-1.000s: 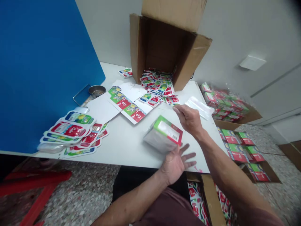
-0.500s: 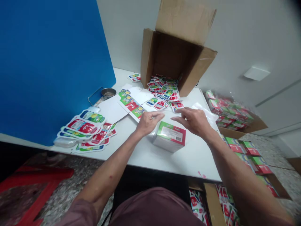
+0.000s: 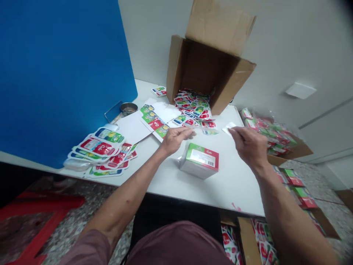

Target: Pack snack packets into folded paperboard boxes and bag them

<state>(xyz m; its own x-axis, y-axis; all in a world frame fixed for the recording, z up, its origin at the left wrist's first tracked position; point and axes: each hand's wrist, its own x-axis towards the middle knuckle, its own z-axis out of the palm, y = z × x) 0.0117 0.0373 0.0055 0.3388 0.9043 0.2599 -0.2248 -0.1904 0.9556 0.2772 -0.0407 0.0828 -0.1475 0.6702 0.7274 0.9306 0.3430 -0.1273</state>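
On the white table (image 3: 234,191), your left hand (image 3: 173,141) is curled beside the film-wrapped carton (image 3: 199,161); I cannot tell whether its fingers hold anything. Your right hand (image 3: 249,145) pinches a clear film scrap (image 3: 228,129). A careless swing could scatter the loose printed packaging pieces (image 3: 193,108).

And there goes the right hand (image 3: 249,147), swinging out toward the bench's right edge, clear plastic scrap (image 3: 228,129) at its fingertips, while the wrapped carton (image 3: 199,161) now sits down on the bench (image 3: 237,191)!
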